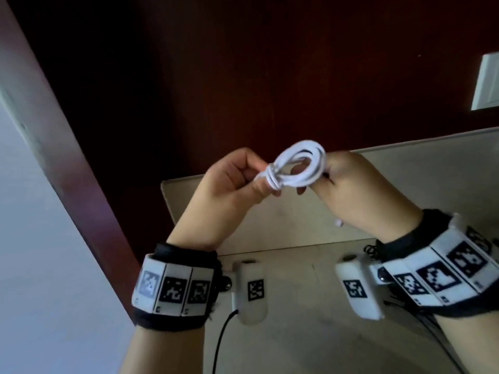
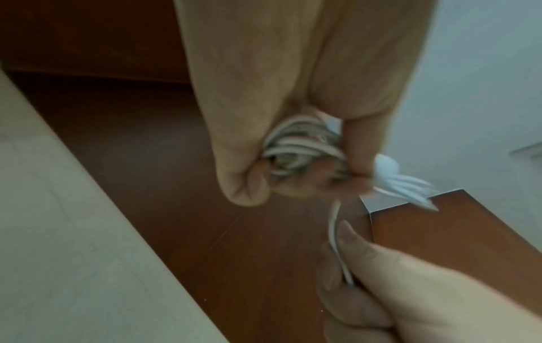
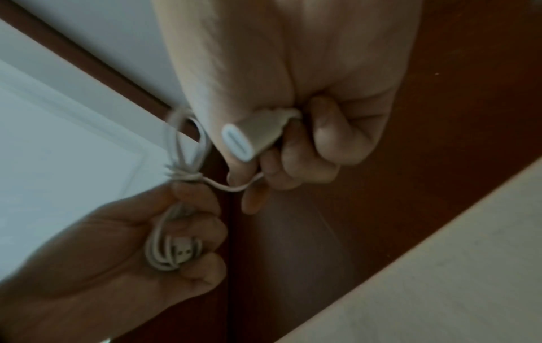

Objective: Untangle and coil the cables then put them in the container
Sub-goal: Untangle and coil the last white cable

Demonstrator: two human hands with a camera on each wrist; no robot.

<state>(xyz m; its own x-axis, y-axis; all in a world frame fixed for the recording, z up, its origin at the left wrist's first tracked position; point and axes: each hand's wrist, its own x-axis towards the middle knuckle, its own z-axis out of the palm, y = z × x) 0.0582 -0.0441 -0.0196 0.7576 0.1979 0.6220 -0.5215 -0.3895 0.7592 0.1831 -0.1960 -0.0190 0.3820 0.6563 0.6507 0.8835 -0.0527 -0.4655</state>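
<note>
A white cable (image 1: 297,166) is wound into a small coil, held in the air between both hands. My left hand (image 1: 259,182) grips the coil's left side, where a few turns are wrapped round its waist (image 3: 187,176). In the right wrist view the coil (image 3: 173,253) lies in the left palm with a USB plug (image 3: 183,250) showing inside it. My right hand (image 3: 258,171) holds the white flat connector (image 3: 249,139) and the loose strand (image 3: 234,185) leading to the wrap. From the left wrist the coil (image 2: 299,143) sits under curled fingers. No container is in view.
A beige table (image 1: 405,184) lies below the hands, its far edge against a dark red wood panel (image 1: 270,76). A white wall plate (image 1: 486,82) is at the right, and a pale wall (image 1: 27,238) at the left.
</note>
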